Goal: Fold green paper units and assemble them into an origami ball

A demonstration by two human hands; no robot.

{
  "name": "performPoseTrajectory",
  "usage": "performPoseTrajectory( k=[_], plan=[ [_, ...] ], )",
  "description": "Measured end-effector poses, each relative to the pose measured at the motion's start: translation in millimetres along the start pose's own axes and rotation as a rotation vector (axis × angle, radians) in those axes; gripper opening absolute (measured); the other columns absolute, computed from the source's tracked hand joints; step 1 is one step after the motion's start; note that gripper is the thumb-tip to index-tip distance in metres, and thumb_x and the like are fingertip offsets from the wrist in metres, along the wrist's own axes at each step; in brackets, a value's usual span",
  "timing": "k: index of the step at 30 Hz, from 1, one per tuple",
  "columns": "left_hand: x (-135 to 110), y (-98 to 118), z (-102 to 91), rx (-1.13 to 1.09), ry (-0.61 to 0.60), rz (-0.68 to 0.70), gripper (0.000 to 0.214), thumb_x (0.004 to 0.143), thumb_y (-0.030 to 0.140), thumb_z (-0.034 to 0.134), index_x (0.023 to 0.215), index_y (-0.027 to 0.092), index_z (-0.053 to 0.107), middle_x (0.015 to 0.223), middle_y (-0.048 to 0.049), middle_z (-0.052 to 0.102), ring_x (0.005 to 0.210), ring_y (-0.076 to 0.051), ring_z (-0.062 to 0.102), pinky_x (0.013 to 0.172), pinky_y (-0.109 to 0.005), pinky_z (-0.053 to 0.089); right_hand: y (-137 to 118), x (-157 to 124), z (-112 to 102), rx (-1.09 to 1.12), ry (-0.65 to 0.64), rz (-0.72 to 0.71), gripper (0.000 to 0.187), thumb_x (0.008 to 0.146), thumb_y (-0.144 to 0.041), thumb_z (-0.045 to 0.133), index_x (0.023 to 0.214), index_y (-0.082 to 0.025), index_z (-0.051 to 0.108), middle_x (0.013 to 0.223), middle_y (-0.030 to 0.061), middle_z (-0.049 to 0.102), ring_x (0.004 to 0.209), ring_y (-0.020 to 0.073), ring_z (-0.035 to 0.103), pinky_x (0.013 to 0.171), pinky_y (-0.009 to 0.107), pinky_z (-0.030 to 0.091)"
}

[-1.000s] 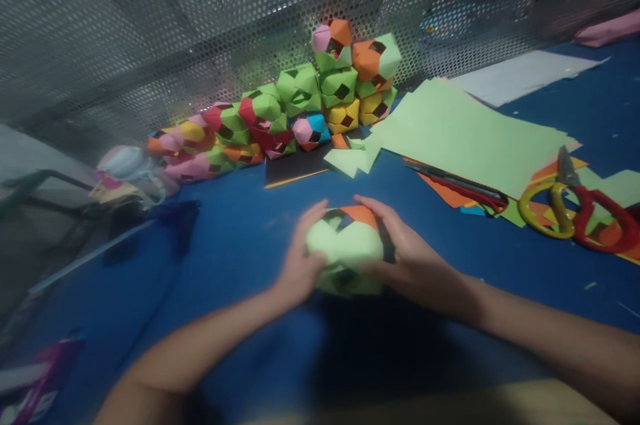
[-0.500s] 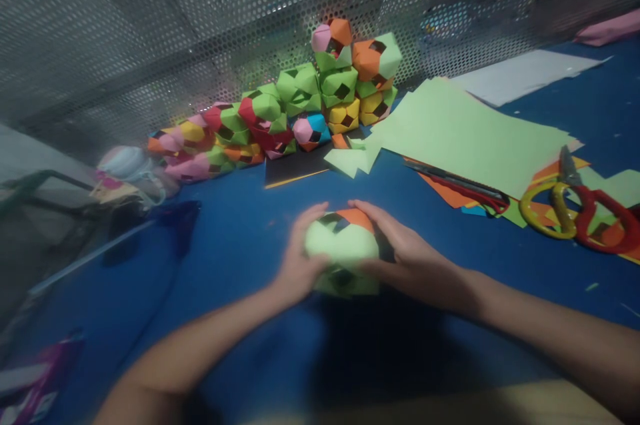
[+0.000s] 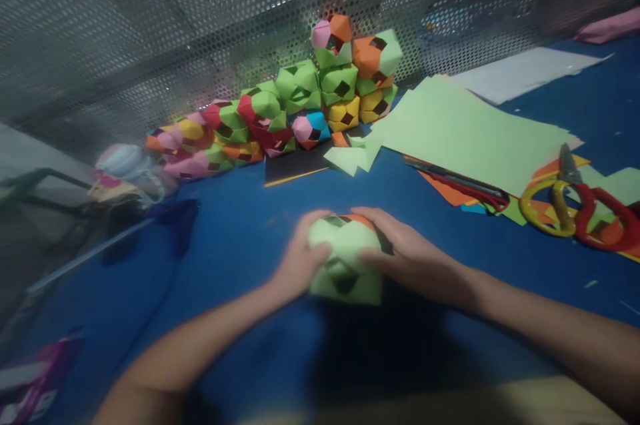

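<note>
**Head view**

1. Your left hand [image 3: 299,263] and right hand [image 3: 417,263] enclose the ball [image 3: 345,265] from opposite sides.
2. Both hands are closed on it. The left fingers wrap its left face. The right fingers lie over its top and right face, with the thumb on the near face.
3. The ball sits at the near middle of the table [image 3: 240,225]. Blur hides whether its underside touches the surface.
4. The ball is folded paper, mostly light green. It has an orange panel at the far top and dark square openings between the panels.

**Handling**

- Judge the ball very light, hollow and easy to crush. It appears to be held together by folds alone, so twisting could spring a panel loose.
- Hold it on the flat panels, on opposite sides, with spread fingers and light pressure.
- Keep your fingertips out of the openings.
- The paper looks dry and should not slip.

**Surroundings**

- Far centre: a pile [image 3: 300,105] of similar balls against the mesh wall [image 3: 150,25].
- Far right: green sheets [image 3: 465,131].
- Right: scissors [image 3: 575,208], well apart from your hands.
</note>
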State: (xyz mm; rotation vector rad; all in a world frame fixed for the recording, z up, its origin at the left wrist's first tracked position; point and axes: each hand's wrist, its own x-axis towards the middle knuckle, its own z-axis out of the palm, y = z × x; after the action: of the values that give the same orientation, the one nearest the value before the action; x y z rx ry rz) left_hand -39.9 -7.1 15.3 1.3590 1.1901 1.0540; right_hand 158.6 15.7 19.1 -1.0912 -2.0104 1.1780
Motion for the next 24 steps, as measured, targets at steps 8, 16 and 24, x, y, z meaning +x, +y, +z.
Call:
performPoseTrajectory(
  k=[8,16,24],
  plan=[
    [7,3,-5.4,-0.187,-0.122,-0.173,0.067,0.074,0.058,0.059,0.132,0.028,0.043,0.146,-0.0088,0.034,0.126,-0.034,0.040,0.101,-0.047,0.036,-4,8,-3,0.346,0.050,0.341,0.049,0.084,-0.054,0.047,0.118,-0.020,0.056,0.118,0.0099,0.062,0.107,0.0266,0.059,0.088,0.042,0.050],
    [9,0,-13.0,-0.152,-0.156,-0.010,0.073,0.071,0.055,0.065,0.136,0.032,0.040,0.150,-0.0050,0.029,0.139,-0.032,0.021,0.111,-0.048,0.022,-2,14,-4,0.980,-0.028,0.482,0.047,0.087,-0.053,0.047,0.118,-0.018,0.057,0.112,0.0127,0.066,0.096,0.0244,0.065,0.077,0.039,0.057],
    [13,10,-3.7,-0.397,0.013,-0.126,0.064,0.068,0.047,0.070,0.126,0.026,0.049,0.140,-0.0085,0.044,0.127,-0.032,0.041,0.104,-0.046,0.034,-10,13,-6,1.085,-0.107,0.432,0.049,0.091,-0.052,0.040,0.128,-0.021,0.048,0.126,0.0125,0.058,0.105,0.0238,0.062,0.087,0.045,0.053]
  ],
)
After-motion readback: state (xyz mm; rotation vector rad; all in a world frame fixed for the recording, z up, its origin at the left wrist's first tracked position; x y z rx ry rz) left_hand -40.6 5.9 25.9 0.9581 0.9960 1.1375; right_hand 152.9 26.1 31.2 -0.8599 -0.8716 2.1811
